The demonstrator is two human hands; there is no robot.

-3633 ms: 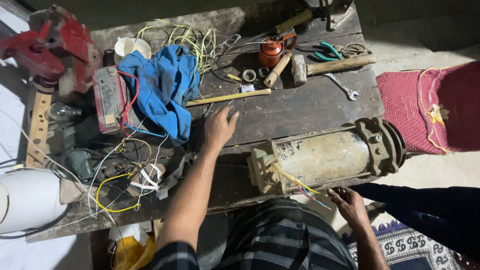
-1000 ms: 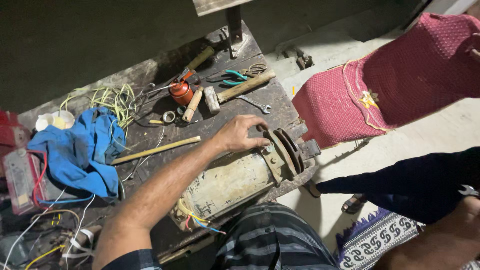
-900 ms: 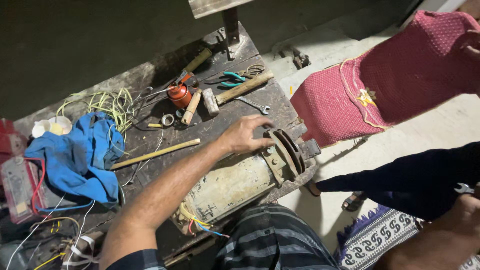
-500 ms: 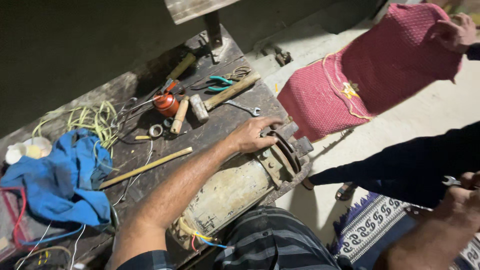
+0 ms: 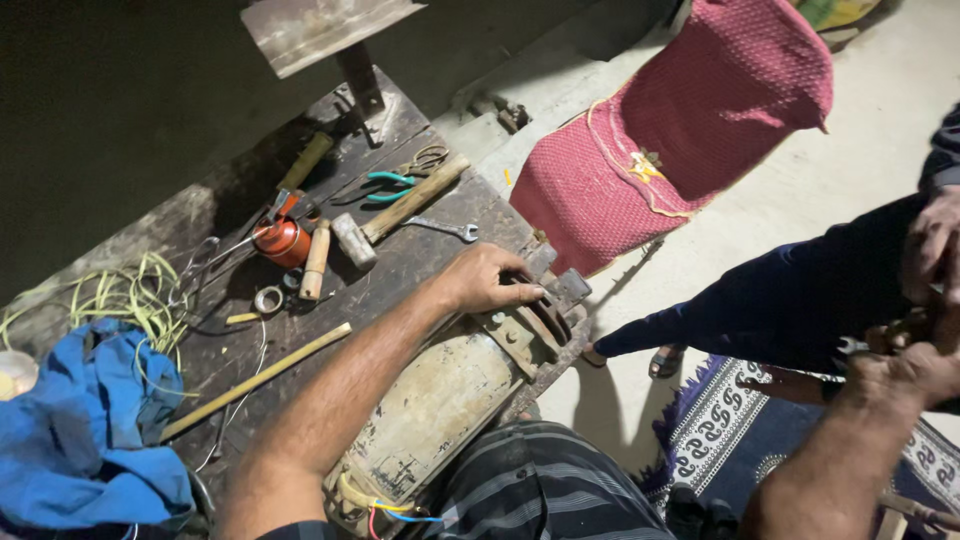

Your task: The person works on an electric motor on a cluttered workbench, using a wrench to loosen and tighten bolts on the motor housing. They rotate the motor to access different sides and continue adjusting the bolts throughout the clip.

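Compared with the frame 3.6 s ago, the left hand [image 5: 490, 280] has left the bench middle and now sits on the motor's end flange, and the motor [image 5: 440, 415] lies slanted along the near right edge of the bench [image 5: 420, 260] rather than square to it. Yellow, red and blue leads [image 5: 385, 508] hang from the motor's near end, by the striped garment. The left fingers curl over the flange rim, closed around it; this grip likely steadies the heavy body so close to the edge. The right hand [image 5: 915, 370] is off the bench at far right, closed around a small metal tool, touching another person's hand [image 5: 935, 240]; what the tool is cannot be told.

Mid-bench: a wooden stick [image 5: 255, 382] lies diagonally; a blue cloth [image 5: 80, 440] covers the near left corner, with yellow wire [image 5: 120, 295] behind it. Farther back lie a hammer [image 5: 400, 212], a spanner [image 5: 445, 228], an orange oil can [image 5: 280, 240] and green pliers [image 5: 385, 185]. These crowd the far half, leaving little bare surface beside the motor. Beyond the right edge, a red covered chair [image 5: 690, 130] stands close.
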